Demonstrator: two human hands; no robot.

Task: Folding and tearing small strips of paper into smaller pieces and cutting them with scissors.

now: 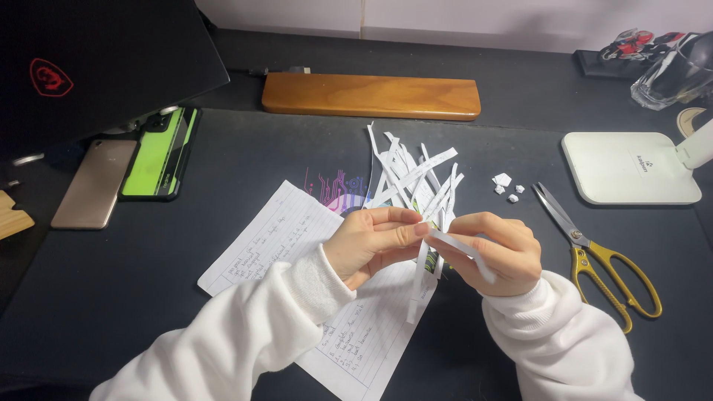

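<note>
**Two hands work a thin paper strip above the table**

Here's the narrow white paper strip (459,245), long and flat, running at a slant from the left fingertips down to the right across the right palm, its lower end poking out past the fingers. It sits in the air just above a loose pile of cut white paper strips (416,182) fanned out on the dark table (148,282). The left hand (371,245) pinches the strip's upper end between thumb and fingers, wrist turned inward, white sleeve pulled to the wrist. The right hand (497,252) curls around the strip, fingers closed over it, knuckles up. Under both wrists lies a lined handwritten sheet of paper (290,238). Yellow-handled metal scissors (601,260) rest well apart at the right.
</note>
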